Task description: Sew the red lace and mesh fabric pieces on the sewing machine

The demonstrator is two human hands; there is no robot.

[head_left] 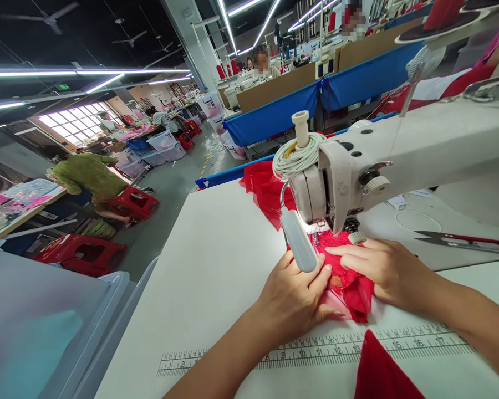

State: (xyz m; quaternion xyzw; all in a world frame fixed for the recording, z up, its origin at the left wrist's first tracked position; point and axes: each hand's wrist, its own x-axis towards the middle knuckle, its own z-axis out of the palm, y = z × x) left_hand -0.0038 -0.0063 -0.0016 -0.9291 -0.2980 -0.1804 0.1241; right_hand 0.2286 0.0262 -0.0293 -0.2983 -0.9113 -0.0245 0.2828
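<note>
Red lace fabric (349, 280) with a sheer layer lies bunched under the needle end of a white sewing machine (424, 144). From the left, my left hand (295, 293) holds the fabric, its fingertips close to the presser foot (316, 237) and its thumb nearer me. My right hand (386, 271) grips the fabric's right side, with the index finger stretched toward the needle area and the other fingers partly hidden. A grey lever-like piece (300, 241) hangs in front of the machine head and covers some left fingers. More sheer red fabric (268, 188) spreads behind the needle.
Red-handled thread snips (466, 242) lie on the right of the white table (183, 288). A printed ruler (316, 352) runs along the near side, beside a red cloth piece (382, 371). Plastic bins (108, 310) stand left. Co-workers, red stools (135, 202) and blue-draped tables are beyond.
</note>
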